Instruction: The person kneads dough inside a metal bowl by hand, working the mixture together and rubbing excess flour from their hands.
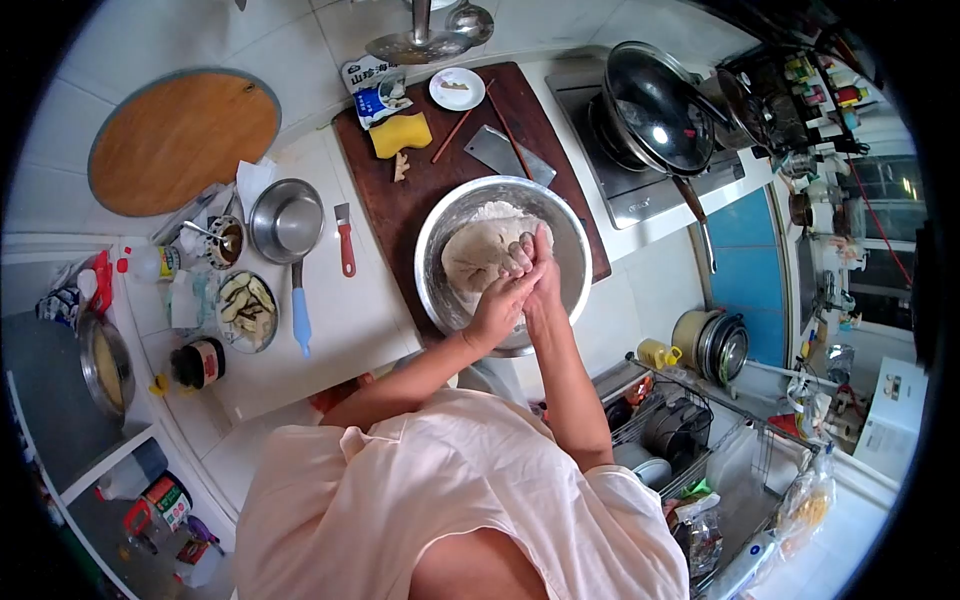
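Note:
A large steel bowl point(431, 290) holds a pale mass of floury dough point(478, 253). My left hand point(500, 306) and my right hand point(541, 276) meet above the bowl's right half, pressed against each other. The left fingers look stretched out toward the right palm, partly covered. Curled, flour-coated fingers show where the hands join, and they seem to belong to my right hand, whose thumb points away from me. What lies between the palms is hidden. Under the bowl is a dark wooden board point(385, 215), with a cleaver point(500, 152) just beyond the rim.
On the board lie a yellow sponge point(401, 135), ginger point(401, 167) and a small white plate point(457, 89). Left are a scraper point(346, 240), a steel saucepan point(287, 218) and a plate of sliced vegetable point(247, 310). A lidded wok point(655, 110) sits on the stove, its handle jutting toward me.

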The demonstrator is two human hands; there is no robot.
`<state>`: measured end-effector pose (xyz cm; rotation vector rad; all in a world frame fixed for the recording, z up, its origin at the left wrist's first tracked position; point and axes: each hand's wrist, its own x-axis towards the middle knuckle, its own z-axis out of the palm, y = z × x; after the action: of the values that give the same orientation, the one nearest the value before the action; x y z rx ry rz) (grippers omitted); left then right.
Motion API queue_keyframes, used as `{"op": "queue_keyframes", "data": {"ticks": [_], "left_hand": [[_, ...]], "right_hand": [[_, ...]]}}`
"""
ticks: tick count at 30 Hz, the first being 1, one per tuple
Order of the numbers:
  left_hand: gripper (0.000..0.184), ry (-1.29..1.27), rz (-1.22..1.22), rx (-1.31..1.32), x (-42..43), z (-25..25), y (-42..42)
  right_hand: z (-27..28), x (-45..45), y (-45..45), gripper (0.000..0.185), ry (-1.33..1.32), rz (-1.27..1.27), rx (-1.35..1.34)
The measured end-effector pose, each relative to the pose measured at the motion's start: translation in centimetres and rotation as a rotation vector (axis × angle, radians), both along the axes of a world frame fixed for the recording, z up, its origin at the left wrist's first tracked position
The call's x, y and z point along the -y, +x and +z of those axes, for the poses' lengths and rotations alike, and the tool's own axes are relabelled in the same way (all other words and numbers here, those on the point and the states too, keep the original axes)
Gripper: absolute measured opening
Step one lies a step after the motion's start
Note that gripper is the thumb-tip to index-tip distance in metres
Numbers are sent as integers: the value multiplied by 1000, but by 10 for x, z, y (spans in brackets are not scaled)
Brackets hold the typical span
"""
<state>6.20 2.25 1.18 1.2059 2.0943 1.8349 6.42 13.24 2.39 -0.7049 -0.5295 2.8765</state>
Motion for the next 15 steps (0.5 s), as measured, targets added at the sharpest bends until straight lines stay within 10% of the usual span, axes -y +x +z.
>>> {"op": "queue_keyframes", "data": {"ticks": [6,15], "left_hand": [[51,-120,-256,-488,6,-16,-41],[65,-223,-319,-110,26,-17,-4]], "right_hand": [[-27,-3,16,50,-97,-177,15],[-9,-15,26,73,109,-146,-70]]}}
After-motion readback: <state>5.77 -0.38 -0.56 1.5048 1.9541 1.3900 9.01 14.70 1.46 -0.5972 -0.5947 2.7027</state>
